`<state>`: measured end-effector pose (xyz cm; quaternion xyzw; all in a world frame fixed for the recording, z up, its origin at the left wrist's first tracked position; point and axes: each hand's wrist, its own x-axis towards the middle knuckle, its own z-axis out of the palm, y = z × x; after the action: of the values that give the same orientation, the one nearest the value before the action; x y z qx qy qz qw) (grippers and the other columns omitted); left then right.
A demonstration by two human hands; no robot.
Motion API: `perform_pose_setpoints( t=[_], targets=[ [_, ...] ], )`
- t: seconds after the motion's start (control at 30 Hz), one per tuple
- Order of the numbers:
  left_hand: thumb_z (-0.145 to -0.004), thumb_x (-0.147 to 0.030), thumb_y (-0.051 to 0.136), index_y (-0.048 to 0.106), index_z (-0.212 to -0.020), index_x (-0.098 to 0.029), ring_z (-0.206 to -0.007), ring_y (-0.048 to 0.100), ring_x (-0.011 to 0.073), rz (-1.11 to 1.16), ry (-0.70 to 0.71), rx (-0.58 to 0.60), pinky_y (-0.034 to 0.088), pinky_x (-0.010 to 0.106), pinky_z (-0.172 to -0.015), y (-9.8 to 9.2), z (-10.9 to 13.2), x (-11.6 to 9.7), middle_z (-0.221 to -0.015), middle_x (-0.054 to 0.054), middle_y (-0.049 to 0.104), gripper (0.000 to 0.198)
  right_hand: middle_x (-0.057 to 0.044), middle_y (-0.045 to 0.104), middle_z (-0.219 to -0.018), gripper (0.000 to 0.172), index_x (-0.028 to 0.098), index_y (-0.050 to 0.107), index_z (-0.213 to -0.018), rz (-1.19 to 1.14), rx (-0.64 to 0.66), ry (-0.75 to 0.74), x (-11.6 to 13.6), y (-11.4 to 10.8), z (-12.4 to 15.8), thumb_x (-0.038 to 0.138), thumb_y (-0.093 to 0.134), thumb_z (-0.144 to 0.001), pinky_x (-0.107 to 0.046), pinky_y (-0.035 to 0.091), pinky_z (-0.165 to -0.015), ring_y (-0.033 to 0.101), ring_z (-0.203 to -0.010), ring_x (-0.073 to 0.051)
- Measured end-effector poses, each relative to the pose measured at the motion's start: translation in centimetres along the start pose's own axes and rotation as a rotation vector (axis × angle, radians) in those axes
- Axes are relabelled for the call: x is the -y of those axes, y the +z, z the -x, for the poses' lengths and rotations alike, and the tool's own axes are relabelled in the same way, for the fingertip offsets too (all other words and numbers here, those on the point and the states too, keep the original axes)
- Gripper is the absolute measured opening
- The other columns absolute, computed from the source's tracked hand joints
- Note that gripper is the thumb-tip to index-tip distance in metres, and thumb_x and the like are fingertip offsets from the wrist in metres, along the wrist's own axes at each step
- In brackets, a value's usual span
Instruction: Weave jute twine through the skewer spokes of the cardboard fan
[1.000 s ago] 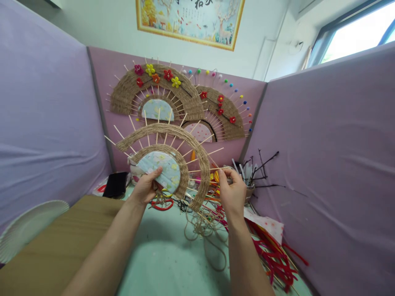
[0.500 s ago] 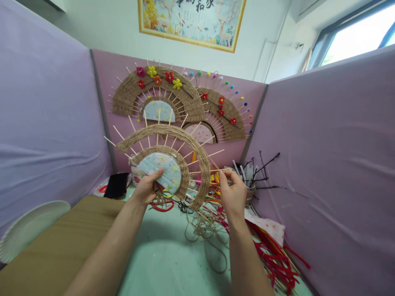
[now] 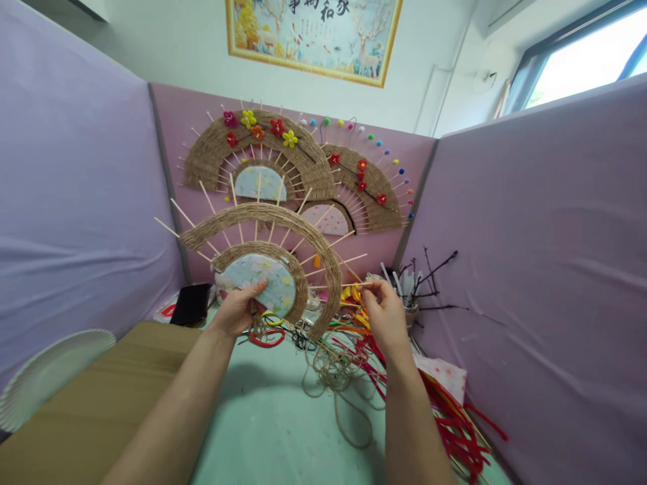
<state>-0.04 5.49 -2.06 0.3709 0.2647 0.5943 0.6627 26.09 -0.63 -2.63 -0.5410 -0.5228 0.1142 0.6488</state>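
Observation:
My left hand grips a half-round woven fan by its lower middle, thumb on the pale blue floral cloth centre. Thin wooden sticks spread out from that centre through two bands of brown twine. At the fan's right side, my right hand is closed in a pinch on a strand of twine that runs from the outer band. The tip of one stick reaches the same fingertips. Below the fan, a loose tangle of twine lies on the green table.
Two flower-decorated woven fans stand against the pink back panel. Red-handled scissors, a black phone-like object and brown cardboard lie leftward. Red pipe cleaners and a pot with dark twigs are at right. Purple partitions flank the table.
The fan has tilted and shifted slightly left, with its left sticks further out. My right hand has moved a little right and down, still pinching the twine.

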Motion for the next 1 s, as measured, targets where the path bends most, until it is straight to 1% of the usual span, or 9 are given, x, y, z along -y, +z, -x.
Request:
perform_pose_setpoints(
  t=[0.03, 0.1, 0.23, 0.33, 0.4, 0.7, 0.87, 0.93, 1.0],
  targets=[
    [-0.071, -0.005, 0.074, 0.072, -0.087, -0.012, -0.084, 0.076, 0.0279, -0.006, 0.0, -0.001, 0.063, 0.033, -0.078, -0.1, 0.0, -0.2, -0.083, 0.01, 0.078, 0.018, -0.005, 0.066, -0.079, 0.016, 0.02, 0.058, -0.083, -0.03, -0.014, 0.004, -0.3, -0.2, -0.2, 0.035, 0.055, -0.076, -0.036, 0.047, -0.073, 0.06, -0.075, -0.021],
    [-0.069, -0.003, 0.075, 0.071, -0.086, -0.012, -0.082, 0.076, 0.0275, -0.02, 0.0, -0.026, 0.063, 0.032, -0.076, -0.2, 0.2, -0.5, -0.08, 0.01, 0.078, 0.02, -0.004, 0.065, -0.079, 0.016, 0.02, 0.057, -0.081, -0.044, -0.089, -0.003, -0.8, -0.8, -0.5, 0.035, 0.056, -0.075, -0.036, 0.047, -0.075, 0.06, -0.075, -0.021],
    [-0.068, -0.003, 0.076, 0.07, -0.085, -0.012, -0.074, 0.076, 0.0258, -0.052, 0.005, -0.109, 0.064, 0.031, -0.068, -0.3, 0.4, -1.2, -0.076, 0.009, 0.078, 0.02, -0.005, 0.068, -0.081, 0.02, 0.019, 0.061, -0.084, -0.074, -0.244, -0.006, -1.1, -2.9, -1.1, 0.036, 0.061, -0.073, -0.037, 0.048, -0.077, 0.063, -0.078, -0.021],
    [-0.068, -0.006, 0.078, 0.071, -0.087, -0.012, -0.069, 0.076, 0.0253, -0.069, -0.007, -0.114, 0.064, 0.031, -0.064, -0.3, 0.3, -1.1, -0.076, 0.008, 0.077, 0.02, -0.006, 0.07, -0.081, 0.024, 0.018, 0.065, -0.085, -0.112, -0.307, 0.035, -0.7, -4.2, -1.2, 0.037, 0.064, -0.07, -0.036, 0.048, -0.075, 0.064, -0.077, -0.021],
    [-0.068, -0.007, 0.079, 0.071, -0.087, -0.012, -0.068, 0.075, 0.0256, -0.078, -0.02, -0.106, 0.064, 0.031, -0.063, -0.3, 0.3, -0.9, -0.075, 0.009, 0.077, 0.021, -0.007, 0.071, -0.08, 0.026, 0.017, 0.067, -0.086, -0.128, -0.316, 0.065, -0.4, -4.7, -1.2, 0.038, 0.066, -0.069, -0.035, 0.049, -0.073, 0.064, -0.075, -0.02],
    [-0.066, -0.008, 0.081, 0.071, -0.085, -0.011, -0.076, 0.076, 0.0285, -0.101, -0.027, -0.096, 0.064, 0.035, -0.072, -0.1, 0.3, -0.6, -0.08, 0.011, 0.078, 0.022, -0.006, 0.069, -0.071, 0.033, 0.017, 0.068, -0.081, -0.145, -0.367, 0.086, -0.6, -4.7, -1.3, 0.046, 0.069, -0.068, -0.034, 0.048, -0.065, 0.061, -0.066, -0.019],
    [-0.064, -0.009, 0.082, 0.071, -0.086, -0.011, -0.076, 0.076, 0.0288, -0.115, -0.031, -0.072, 0.064, 0.035, -0.071, -0.1, 0.3, -0.5, -0.081, 0.011, 0.078, 0.024, -0.003, 0.065, -0.067, 0.033, 0.017, 0.066, -0.081, -0.178, -0.429, 0.086, -0.8, -4.8, -1.5, 0.047, 0.069, -0.067, -0.033, 0.046, -0.064, 0.058, -0.062, -0.017],
    [-0.064, -0.009, 0.082, 0.071, -0.086, -0.012, -0.074, 0.076, 0.028, -0.117, -0.029, -0.064, 0.064, 0.034, -0.069, -0.2, 0.3, -0.5, -0.079, 0.01, 0.078, 0.024, -0.001, 0.063, -0.065, 0.032, 0.017, 0.066, -0.081, -0.197, -0.46, 0.085, -0.7, -4.8, -1.5, 0.045, 0.069, -0.067, -0.03, 0.045, -0.061, 0.055, -0.06, -0.015],
    [-0.064, -0.008, 0.082, 0.071, -0.085, -0.012, -0.071, 0.076, 0.0268, -0.114, -0.028, -0.054, 0.064, 0.032, -0.065, -0.3, 0.3, -0.5, -0.078, 0.01, 0.078, 0.024, 0.001, 0.06, -0.064, 0.032, 0.017, 0.066, -0.081, -0.238, -0.489, 0.111, -0.6, -4.7, -1.5, 0.044, 0.07, -0.066, -0.027, 0.041, -0.054, 0.051, -0.056, -0.013]
  ],
)
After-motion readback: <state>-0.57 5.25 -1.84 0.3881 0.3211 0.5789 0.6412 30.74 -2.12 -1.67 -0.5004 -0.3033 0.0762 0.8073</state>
